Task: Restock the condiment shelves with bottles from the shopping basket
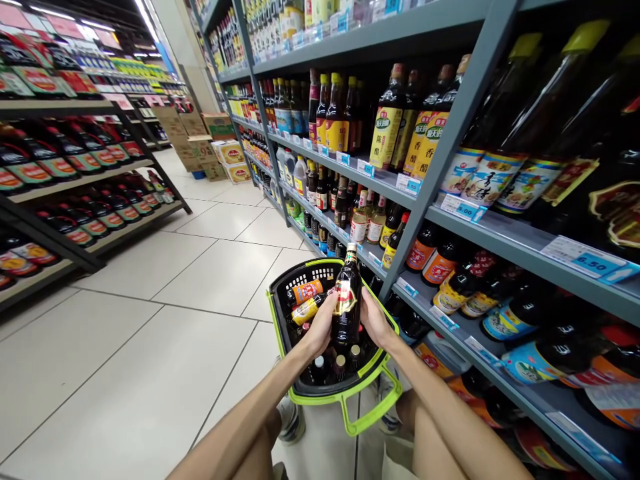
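Note:
A dark glass bottle with a gold and red label stands upright above a black plastic shopping basket with a lime-green rim. My left hand and my right hand grip the bottle from either side at its lower half, and its base is hidden among the basket's contents. Inside the basket lie several other bottles, including one with an orange label and one with a yellow label. The basket's lime-green handle hangs down at its front.
Grey metal shelves with priced rows of dark sauce bottles run along the right, close to the basket. More bottle shelves stand on the left. White floor tiles lie between them, and cardboard boxes are stacked at the aisle's far end.

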`<state>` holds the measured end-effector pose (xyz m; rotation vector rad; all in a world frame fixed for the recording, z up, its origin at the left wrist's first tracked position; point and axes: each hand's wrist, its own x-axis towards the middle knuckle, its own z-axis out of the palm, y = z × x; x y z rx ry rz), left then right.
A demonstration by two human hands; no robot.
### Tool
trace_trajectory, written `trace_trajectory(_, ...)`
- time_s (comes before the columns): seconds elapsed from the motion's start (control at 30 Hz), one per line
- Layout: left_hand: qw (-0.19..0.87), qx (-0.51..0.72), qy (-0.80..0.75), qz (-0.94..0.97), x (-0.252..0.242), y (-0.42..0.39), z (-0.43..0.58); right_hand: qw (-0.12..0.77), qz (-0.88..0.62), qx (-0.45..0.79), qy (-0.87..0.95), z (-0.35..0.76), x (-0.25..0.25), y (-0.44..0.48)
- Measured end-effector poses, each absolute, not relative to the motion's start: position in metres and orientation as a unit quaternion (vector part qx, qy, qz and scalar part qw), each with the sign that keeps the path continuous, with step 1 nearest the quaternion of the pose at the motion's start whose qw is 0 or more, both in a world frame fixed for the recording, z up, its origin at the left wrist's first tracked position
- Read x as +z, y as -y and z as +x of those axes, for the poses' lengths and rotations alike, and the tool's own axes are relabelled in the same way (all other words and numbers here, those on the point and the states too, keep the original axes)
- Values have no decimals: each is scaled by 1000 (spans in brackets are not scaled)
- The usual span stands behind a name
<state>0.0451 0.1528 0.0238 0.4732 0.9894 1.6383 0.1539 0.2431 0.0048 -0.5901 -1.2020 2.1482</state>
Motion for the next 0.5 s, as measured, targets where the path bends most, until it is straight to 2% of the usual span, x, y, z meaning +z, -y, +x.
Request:
trace_trajectory(0.07,515,714,-416,227,18,-155,49,308,-214,815,441,153,8,-241)
trace_trajectory(0.17,519,714,-409,230,14,-156,53,305,-236,814,435,152,10,-241)
trace_trajectory(0.33,531,677,-450,239,14,-154,52,280,-271,814,430,156,17,-243)
trace_trajectory(0.5,493,646,-503,294,14,-153,46,277,-261,840,387,162,24,-244)
